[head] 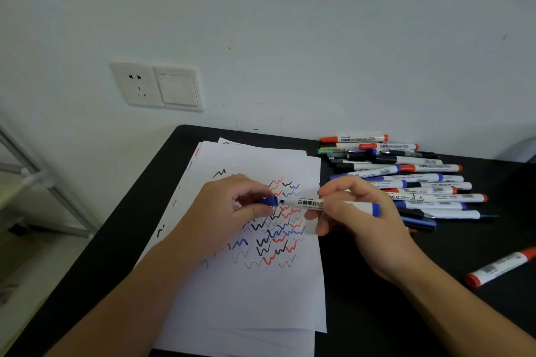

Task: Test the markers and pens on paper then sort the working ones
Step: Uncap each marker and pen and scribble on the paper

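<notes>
While right hand [356, 211] grips marker [324, 203] level, tip leftward, left hand [229, 206] fingers pinch blue cap [268, 200].

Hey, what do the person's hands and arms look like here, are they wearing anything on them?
Both arms are bare as far as the picture shows: no sleeves, gloves or watch in view. The left hand and right hand show no rings or bracelets that can be made out. Fingernails look short and unpainted, though the picture is too soft to be sure.

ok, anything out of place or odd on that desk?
One red-capped marker lies alone at the right of the black table, apart from the marker pile by the wall. The paper sheets are fanned unevenly. No spills or damage show.
</notes>
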